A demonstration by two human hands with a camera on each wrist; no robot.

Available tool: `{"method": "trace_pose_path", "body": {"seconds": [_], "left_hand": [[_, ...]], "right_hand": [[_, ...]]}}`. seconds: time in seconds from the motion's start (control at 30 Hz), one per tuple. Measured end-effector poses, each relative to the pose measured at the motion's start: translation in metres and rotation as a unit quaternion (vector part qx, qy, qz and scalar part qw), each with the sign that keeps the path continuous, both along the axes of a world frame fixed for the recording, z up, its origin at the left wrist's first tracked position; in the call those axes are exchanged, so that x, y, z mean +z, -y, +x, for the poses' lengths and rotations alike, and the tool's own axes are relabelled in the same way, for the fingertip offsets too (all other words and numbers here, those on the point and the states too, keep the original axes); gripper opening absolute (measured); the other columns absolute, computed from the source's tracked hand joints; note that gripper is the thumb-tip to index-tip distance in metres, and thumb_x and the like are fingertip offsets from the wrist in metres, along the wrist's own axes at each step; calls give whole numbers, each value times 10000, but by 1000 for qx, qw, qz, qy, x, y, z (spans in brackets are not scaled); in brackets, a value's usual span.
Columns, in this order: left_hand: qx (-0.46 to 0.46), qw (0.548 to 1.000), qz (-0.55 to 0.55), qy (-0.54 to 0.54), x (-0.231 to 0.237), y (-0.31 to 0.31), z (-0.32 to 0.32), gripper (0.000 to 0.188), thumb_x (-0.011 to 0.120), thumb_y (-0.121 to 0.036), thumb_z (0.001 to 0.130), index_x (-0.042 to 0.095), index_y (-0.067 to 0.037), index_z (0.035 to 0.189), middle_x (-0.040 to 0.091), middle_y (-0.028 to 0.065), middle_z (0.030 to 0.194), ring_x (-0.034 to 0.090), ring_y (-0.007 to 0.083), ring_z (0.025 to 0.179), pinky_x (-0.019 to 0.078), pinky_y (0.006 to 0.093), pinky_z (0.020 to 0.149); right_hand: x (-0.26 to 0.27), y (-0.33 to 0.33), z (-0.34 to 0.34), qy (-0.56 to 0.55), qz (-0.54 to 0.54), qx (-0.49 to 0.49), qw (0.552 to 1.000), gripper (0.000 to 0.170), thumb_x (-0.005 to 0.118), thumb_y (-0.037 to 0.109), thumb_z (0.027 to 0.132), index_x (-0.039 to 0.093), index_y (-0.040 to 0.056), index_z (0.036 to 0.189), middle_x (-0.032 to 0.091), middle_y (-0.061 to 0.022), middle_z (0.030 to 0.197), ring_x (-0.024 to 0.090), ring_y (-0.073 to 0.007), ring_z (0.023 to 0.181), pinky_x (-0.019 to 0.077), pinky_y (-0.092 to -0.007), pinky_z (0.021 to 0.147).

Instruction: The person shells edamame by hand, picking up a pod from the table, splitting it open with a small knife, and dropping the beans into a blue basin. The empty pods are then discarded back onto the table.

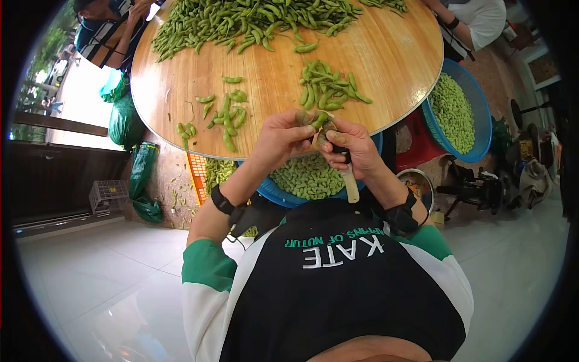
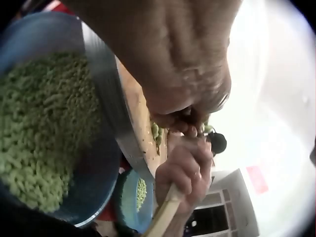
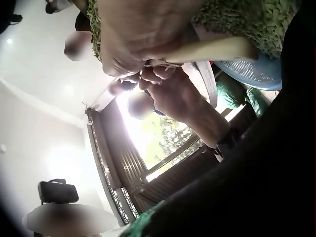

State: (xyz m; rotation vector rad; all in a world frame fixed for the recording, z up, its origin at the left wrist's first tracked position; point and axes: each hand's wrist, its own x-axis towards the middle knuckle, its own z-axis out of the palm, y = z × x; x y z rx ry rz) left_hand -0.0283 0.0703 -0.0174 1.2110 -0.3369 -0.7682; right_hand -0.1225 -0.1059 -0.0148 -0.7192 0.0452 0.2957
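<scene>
A green soybean pod [image 1: 320, 120] is pinched between the fingers of my left hand [image 1: 282, 137], just over the table's near edge. My right hand [image 1: 354, 148] meets it there, fingertips close to the pod. It grips a tool with a long pale handle [image 1: 351, 187] that sticks out below the fist toward my body; the working end is hidden in the fingers. Both hands [image 2: 183, 165] come together at the fingertips in the left wrist view. Below them stands a blue basin [image 1: 265, 188] full of shelled green beans [image 1: 310, 178].
On the round wooden table [image 1: 398, 66] lie a large heap of pods [image 1: 241, 21], a smaller pile [image 1: 329, 84] and scattered pods [image 1: 228, 117]. Another blue basin of beans [image 1: 482, 130] is at the right, an orange crate [image 1: 196, 175] at the left. Other people sit across the table.
</scene>
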Motion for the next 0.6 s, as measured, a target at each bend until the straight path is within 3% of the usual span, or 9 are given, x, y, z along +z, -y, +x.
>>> {"method": "trace_pose_path", "body": {"seconds": [0.07,0.2,0.27,0.3,0.33,0.4,0.5,0.53,0.6], "left_hand": [[-71,978,-82,-177,2,-3,5,181,605,-28,873,618,-7,1053,618,16,837,549,61,658,424,192,557],[-254,889,-273,-268,-13,1,8,161,600,-37,881,616,-8,1039,631,25,859,566,90,662,455,221,565],[-17,992,-4,-125,9,4,-3,137,598,-41,876,611,6,1005,629,60,803,589,146,641,469,292,552],[-17,992,-4,-126,14,4,-8,137,598,-41,876,611,6,1005,629,60,803,589,146,641,469,292,552],[20,978,108,179,18,4,-13,155,607,-47,867,604,13,1010,625,94,797,596,178,640,476,310,563],[86,770,194,602,15,4,-13,210,644,-64,831,600,21,1018,599,179,781,600,253,626,481,333,574],[91,718,227,651,11,4,-13,213,650,-92,844,612,24,1019,630,128,763,589,200,592,473,312,552],[91,718,226,652,14,4,-15,213,650,-92,844,612,24,1019,630,128,763,589,200,592,473,312,552],[64,968,152,187,22,5,-20,192,633,-114,876,622,31,1000,612,47,701,558,104,583,437,272,511]], "right_hand": [[1,2,1,2,32,25,999,312,509,136,951,504,61,1254,533,-49,765,386,-64,498,322,-176,384],[-9,5,3,2,121,66,990,289,499,133,951,501,61,1231,520,-45,764,361,-61,489,307,-166,368],[-1,2,2,-27,114,32,993,280,495,134,953,496,63,1224,523,-47,778,358,-61,491,307,-163,370],[1,0,1,-57,108,-2,993,271,490,134,955,491,65,1216,526,-48,791,356,-60,493,307,-159,372],[-1,-1,1,-58,108,-2,992,271,490,134,955,491,65,1216,526,-48,791,356,-60,493,307,-159,372],[-8,-3,2,-69,121,-12,990,252,484,134,956,488,70,1200,527,-51,807,358,-59,500,307,-154,374],[-6,-6,3,-67,136,-11,988,218,482,135,958,501,69,1164,527,-51,797,361,-59,506,311,-157,375],[-6,-6,2,-66,136,-12,988,218,482,135,958,501,69,1164,527,-51,797,361,-59,506,311,-157,375],[-6,-7,-1,-39,107,-14,993,248,488,134,959,522,73,1197,546,-51,805,394,-68,521,332,-162,392]]}}
